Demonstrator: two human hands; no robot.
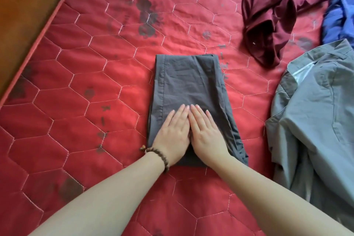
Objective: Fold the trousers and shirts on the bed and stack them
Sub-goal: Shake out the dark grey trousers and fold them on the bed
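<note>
Bedroom: quilted red mattress (pixel 76 82), clothes.

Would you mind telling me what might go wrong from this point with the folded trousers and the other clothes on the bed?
1. The folded dark grey trousers bulge unevenly along their right edge; once the left hand and right hand stop pressing, the layers may spring open.
2. The grey shirt lies crumpled close beside the trousers, so pulling it over could drag the fold askew.
3. The maroon garment and blue garment are bunched up and may wrinkle.

One folded trousers (pixel 188 90), three unfolded garments (pixel 314 113), two hands (pixel 173 132), one bracelet (pixel 159 155)
</note>
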